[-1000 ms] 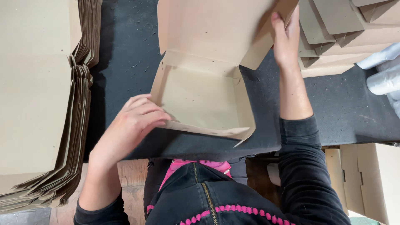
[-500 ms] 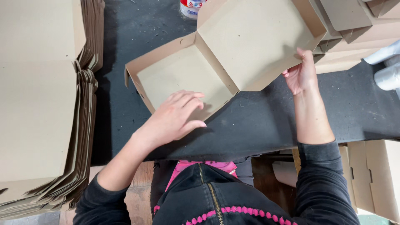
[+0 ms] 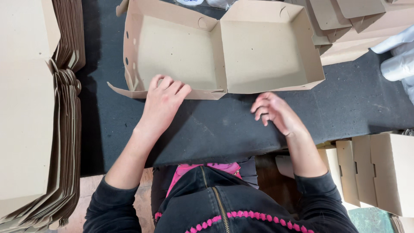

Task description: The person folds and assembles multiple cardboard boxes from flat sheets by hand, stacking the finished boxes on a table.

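1. Since half a second ago the open box [image 3: 222, 54] has swung round to lie square across the dark table [image 3: 353, 103], both trays facing up, and the right hand [image 3: 276, 113] has come off its edge.
2. Left hand [image 3: 164, 101] lies flat with fingers spread, fingertips pressing the near wall of the left tray; it clamps nothing.
3. Right hand hovers just in front of the right tray, fingers loosely curled and apart, touching nothing that I can make out.
4. Judging by its thin brown card, the box should be light and springy, easily creased, with walls that flex when pushed; the folded corners and the central hinge look like the firmest places to take hold.
5. A loose flap [image 3: 123, 90] sticks out at the left tray's near corner.
6. Outward, a stack of flat blanks [image 3: 30, 112] fills the left side, and folded boxes [image 3: 345, 26] lie at upper right.
7. A pale gloved hand [image 3: 399, 58], someone else's, is cut off at the right edge; the box's far rim and a container beyond it are cropped.
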